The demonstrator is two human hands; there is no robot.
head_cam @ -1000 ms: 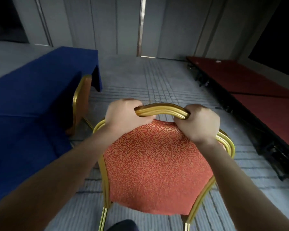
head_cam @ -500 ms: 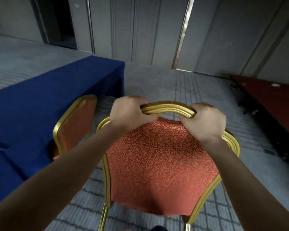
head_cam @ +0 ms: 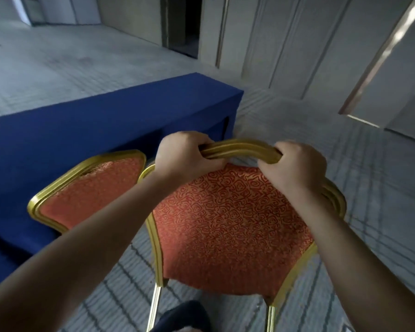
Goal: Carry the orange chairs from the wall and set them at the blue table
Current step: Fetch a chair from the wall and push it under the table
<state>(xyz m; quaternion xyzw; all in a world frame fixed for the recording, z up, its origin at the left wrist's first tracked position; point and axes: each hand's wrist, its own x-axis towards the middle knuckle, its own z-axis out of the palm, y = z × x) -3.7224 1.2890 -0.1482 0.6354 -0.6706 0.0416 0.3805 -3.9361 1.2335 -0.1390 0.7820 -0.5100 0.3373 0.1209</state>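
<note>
The left grip and right grip each curl round the gold top rail of the orange chair, near the blue bench. A second chair stands at the bench, just left of it.

Left hand and right hand bare, forearms too. Dark navy clothing pokes in at the bottom, shoe or trouser, can't tell.
</note>
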